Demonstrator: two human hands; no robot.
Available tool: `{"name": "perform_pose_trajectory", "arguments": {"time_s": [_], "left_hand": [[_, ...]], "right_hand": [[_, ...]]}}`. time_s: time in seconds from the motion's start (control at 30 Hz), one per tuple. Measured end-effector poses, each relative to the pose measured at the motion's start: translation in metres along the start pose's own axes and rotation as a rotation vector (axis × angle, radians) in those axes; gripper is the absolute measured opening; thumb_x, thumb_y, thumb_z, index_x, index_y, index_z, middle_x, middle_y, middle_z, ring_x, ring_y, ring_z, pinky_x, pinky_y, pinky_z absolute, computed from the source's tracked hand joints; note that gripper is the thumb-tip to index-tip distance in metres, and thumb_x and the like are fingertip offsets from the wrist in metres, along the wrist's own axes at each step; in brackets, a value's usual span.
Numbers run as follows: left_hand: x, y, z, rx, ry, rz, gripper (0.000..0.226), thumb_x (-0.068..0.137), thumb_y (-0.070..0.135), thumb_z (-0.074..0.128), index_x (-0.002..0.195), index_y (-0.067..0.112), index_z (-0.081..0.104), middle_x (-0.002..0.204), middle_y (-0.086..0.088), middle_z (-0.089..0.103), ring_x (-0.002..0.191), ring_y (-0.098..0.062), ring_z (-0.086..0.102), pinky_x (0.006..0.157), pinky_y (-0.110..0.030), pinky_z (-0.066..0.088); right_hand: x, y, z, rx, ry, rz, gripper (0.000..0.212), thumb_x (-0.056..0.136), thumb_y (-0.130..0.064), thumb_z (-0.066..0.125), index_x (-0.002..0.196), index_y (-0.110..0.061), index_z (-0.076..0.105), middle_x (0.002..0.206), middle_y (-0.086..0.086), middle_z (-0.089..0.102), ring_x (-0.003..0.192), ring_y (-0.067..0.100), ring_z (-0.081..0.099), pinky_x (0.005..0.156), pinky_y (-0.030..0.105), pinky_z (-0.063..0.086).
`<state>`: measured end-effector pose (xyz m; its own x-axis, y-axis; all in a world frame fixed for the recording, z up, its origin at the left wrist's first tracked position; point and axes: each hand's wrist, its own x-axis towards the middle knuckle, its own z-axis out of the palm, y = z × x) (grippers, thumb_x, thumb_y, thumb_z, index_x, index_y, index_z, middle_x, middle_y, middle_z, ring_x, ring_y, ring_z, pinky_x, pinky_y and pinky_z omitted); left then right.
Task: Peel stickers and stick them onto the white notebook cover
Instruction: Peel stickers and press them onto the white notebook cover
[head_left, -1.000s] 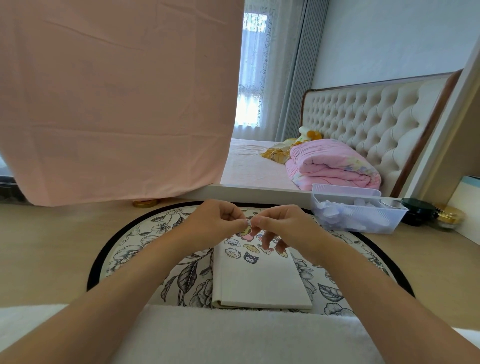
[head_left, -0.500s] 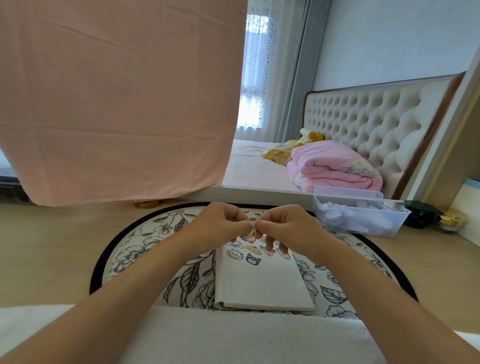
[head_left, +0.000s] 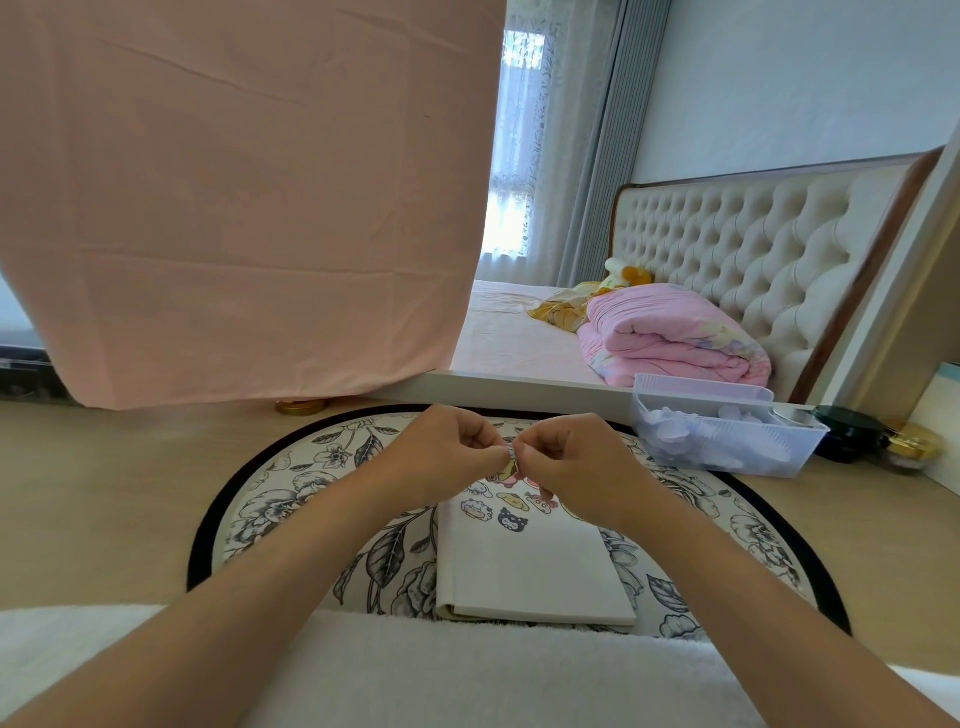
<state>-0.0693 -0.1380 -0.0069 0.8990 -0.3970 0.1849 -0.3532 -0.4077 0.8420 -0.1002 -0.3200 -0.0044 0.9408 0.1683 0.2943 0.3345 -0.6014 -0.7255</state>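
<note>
Landmark: white notebook (head_left: 524, 571), one, closed, lying flat, spine along its left edge.

- Pink cloth (head_left: 234, 197), one. Hangs well beyond the notebook, to its upper left.
- Gold disc (head_left: 301, 407), one. On the wooden surface beyond and left of the notebook, just under the cloth's hem.
- Floral mat (head_left: 291, 483), one, round, black-rimmed. Lies under the notebook and shows to its left, right and far side.
- Left hand (head_left: 447, 457), one. Held over the notebook's far left corner. The fingers are curled, and the thumb and forefinger pinch the loose sticker.
- Loose sticker (head_left: 511, 460), one, small. Held in the air over the notebook's far end, nipped between the fingertips of both hands. Its design is too small to tell.
- Stuck stickers (head_left: 512, 518), at least four cartoon figures counted. They sit on the far part of the notebook's cover, and the right hand hides part of the group.
- Right hand (head_left: 576, 467), one. Held over the notebook's far right corner. The fingers are curled, and the thumb and forefinger pinch the same loose sticker from the right.
- White towel (head_left: 467, 670), one. Spread nearer than the notebook, up against its near edge.
- Clear basket (head_left: 727, 441), one. Beyond and right of the notebook, holding pale items that cannot be counted.
- Jars, two: black jar (head_left: 847, 431) and gold-lidded jar (head_left: 914, 447). Both stand farther right of the notebook than the basket.
- Pink quilt (head_left: 675, 338), one, folded. Lies well beyond the notebook to the right, before one tufted headboard (head_left: 753, 249).
</note>
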Motion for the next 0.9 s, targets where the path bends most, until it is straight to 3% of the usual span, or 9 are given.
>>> {"name": "perform_pose_trajectory", "arguments": {"time_s": [0.13, 0.23, 0.3, 0.37, 0.43, 0.5, 0.63, 0.8, 0.9], "left_hand": [[0.001, -0.003, 0.003, 0.025, 0.098, 0.031, 0.010, 0.085, 0.033, 0.074, 0.078, 0.026, 0.072, 0.071, 0.007, 0.071, 0.063, -0.009, 0.058, 0.066, -0.027, 0.049], [-0.001, -0.008, 0.011, 0.273, 0.327, 0.132, 0.015, 0.083, 0.043, 0.075, 0.090, 0.035, 0.064, 0.082, 0.015, 0.066, 0.072, -0.003, 0.055, 0.062, -0.019, 0.043], [-0.002, -0.008, 0.015, 0.365, 0.419, 0.188, 0.018, 0.083, 0.043, 0.075, 0.089, 0.036, 0.060, 0.078, 0.016, 0.062, 0.070, 0.000, 0.053, 0.060, -0.019, 0.042], [0.000, -0.007, 0.016, 0.315, 0.400, 0.176, 0.011, 0.086, 0.039, 0.073, 0.084, 0.034, 0.064, 0.073, 0.016, 0.065, 0.068, 0.003, 0.056, 0.058, -0.017, 0.041], [0.001, -0.005, 0.017, 0.157, 0.318, 0.121, 0.007, 0.088, 0.035, 0.072, 0.083, 0.030, 0.072, 0.073, 0.015, 0.071, 0.067, 0.005, 0.061, 0.060, -0.015, 0.045], [0.001, -0.004, 0.017, -0.009, 0.237, 0.052, 0.009, 0.089, 0.032, 0.072, 0.086, 0.026, 0.077, 0.075, 0.012, 0.075, 0.066, -0.001, 0.068, 0.059, -0.019, 0.051], [-0.001, -0.003, 0.018, -0.134, 0.180, -0.045, 0.012, 0.090, 0.029, 0.073, 0.086, 0.019, 0.078, 0.077, 0.008, 0.077, 0.070, -0.010, 0.073, 0.058, -0.027, 0.058], [-0.001, -0.003, 0.018, -0.155, 0.174, -0.057, 0.016, 0.092, 0.025, 0.070, 0.082, 0.014, 0.077, 0.076, 0.003, 0.077, 0.066, -0.010, 0.070, 0.053, -0.027, 0.055], [0.000, -0.005, 0.021, -0.162, 0.178, -0.051, 0.017, 0.093, 0.022, 0.067, 0.080, 0.014, 0.075, 0.076, 0.002, 0.076, 0.063, -0.006, 0.065, 0.052, -0.025, 0.052]], "right_hand": [[0.001, 0.002, 0.002, 0.069, 0.050, 0.066, 0.025, 0.097, -0.013, 0.060, 0.079, -0.008, 0.077, 0.055, -0.006, 0.066, 0.043, 0.005, 0.052, 0.046, 0.017, 0.040], [0.002, 0.008, 0.005, 0.069, 0.122, 0.098, 0.026, 0.096, -0.019, 0.062, 0.074, -0.015, 0.075, 0.063, 0.009, 0.070, 0.045, 0.011, 0.055, 0.054, 0.025, 0.047], [0.002, 0.009, 0.006, 0.054, 0.171, 0.107, 0.026, 0.096, -0.019, 0.063, 0.073, -0.015, 0.075, 0.058, 0.003, 0.068, 0.043, 0.009, 0.055, 0.052, 0.020, 0.047], [0.001, 0.008, 0.008, 0.043, 0.226, 0.087, 0.023, 0.095, -0.020, 0.064, 0.074, -0.018, 0.075, 0.059, -0.007, 0.068, 0.043, 0.005, 0.054, 0.049, 0.018, 0.045], [0.002, 0.010, 0.009, -0.022, 0.259, 0.047, 0.021, 0.093, -0.024, 0.066, 0.075, -0.028, 0.075, 0.069, -0.012, 0.072, 0.047, 0.002, 0.056, 0.053, 0.024, 0.050], [0.003, 0.013, 0.010, -0.107, 0.262, 0.017, 0.021, 0.092, -0.028, 0.067, 0.074, -0.037, 0.074, 0.073, -0.019, 0.072, 0.053, 0.001, 0.059, 0.060, 0.031, 0.055], [0.002, 0.016, 0.012, -0.212, 0.266, -0.044, 0.026, 0.092, -0.030, 0.067, 0.072, -0.046, 0.070, 0.073, -0.028, 0.068, 0.057, 0.004, 0.060, 0.063, 0.032, 0.055], [0.003, 0.014, 0.014, -0.256, 0.266, -0.059, 0.022, 0.092, -0.034, 0.067, 0.072, -0.045, 0.070, 0.073, -0.031, 0.067, 0.057, 0.007, 0.061, 0.064, 0.030, 0.054], [0.004, 0.014, 0.014, -0.145, 0.246, -0.026, 0.024, 0.093, -0.029, 0.066, 0.072, -0.038, 0.071, 0.075, -0.022, 0.070, 0.055, 0.006, 0.061, 0.059, 0.028, 0.053]]}}
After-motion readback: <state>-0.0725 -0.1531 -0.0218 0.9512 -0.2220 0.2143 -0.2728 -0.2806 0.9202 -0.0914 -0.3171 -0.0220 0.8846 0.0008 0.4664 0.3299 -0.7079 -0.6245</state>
